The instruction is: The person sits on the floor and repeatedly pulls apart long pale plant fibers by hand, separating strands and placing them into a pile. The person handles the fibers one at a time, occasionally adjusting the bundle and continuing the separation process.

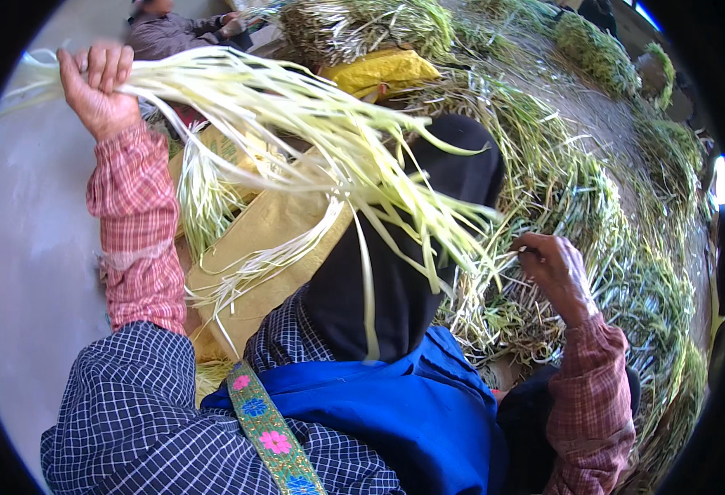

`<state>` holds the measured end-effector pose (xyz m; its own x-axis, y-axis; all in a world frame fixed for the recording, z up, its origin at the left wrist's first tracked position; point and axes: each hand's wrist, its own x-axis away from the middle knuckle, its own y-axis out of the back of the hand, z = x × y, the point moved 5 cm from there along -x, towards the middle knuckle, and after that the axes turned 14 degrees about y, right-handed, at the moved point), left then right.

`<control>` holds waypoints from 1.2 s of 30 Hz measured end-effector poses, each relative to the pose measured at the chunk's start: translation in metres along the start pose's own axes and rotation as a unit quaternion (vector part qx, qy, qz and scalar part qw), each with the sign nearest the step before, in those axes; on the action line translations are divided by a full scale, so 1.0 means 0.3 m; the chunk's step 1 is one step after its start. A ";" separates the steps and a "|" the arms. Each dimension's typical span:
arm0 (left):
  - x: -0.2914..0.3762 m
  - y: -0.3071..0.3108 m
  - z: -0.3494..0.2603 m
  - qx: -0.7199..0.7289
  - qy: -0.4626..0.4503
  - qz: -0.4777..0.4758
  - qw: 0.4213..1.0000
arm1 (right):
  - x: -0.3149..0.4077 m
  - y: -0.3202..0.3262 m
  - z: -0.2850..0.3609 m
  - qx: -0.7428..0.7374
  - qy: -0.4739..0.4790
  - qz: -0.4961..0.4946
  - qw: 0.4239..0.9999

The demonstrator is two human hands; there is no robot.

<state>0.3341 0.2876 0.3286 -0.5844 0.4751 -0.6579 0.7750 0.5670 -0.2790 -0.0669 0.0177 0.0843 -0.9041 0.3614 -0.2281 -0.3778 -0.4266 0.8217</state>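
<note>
Raised at the upper left, my left hand [99, 86] is closed around a bunch of long, flat, pale yellow-green plant stalks [263, 99]. Their loose ends fan out rightward above my dark-clad knee [467, 148] and are slightly blurred. On the right, my right hand [551, 269] is held with its fingers curled, near the tips of the bunch. Whether a strand is pinched in it is too small to tell. Behind that hand lies a large heap of green and straw-coloured stalks [610, 247]. Thin pale strips [275, 260] rest across a tan sack [263, 247].
A smaller bundle of pale strips [204, 192] lies left of the sack. Farther off are a yellow sack [381, 71] and a thick stack of stalks [362, 28]. Another person [176, 31] sits at the upper left. A blue cloth [368, 396] covers my lap.
</note>
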 end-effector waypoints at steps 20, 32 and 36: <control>0.648 -0.525 0.470 -0.074 0.605 0.295 0.736 | -0.204 0.037 0.410 -0.511 -0.002 -0.052 0.858; 0.694 -0.627 0.492 -0.117 0.555 0.279 0.775 | -0.209 0.053 0.384 -0.652 0.022 -0.167 0.739; 0.686 -0.631 0.495 -0.135 0.256 0.251 0.924 | -0.213 0.060 0.390 -0.616 0.045 -0.184 0.765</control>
<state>0.1030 0.1781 0.1421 -0.2583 0.9403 -0.2215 0.9314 0.3033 0.2014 0.0073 0.0839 0.1747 -0.6803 0.6102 -0.4060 -0.4611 -0.7869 -0.4100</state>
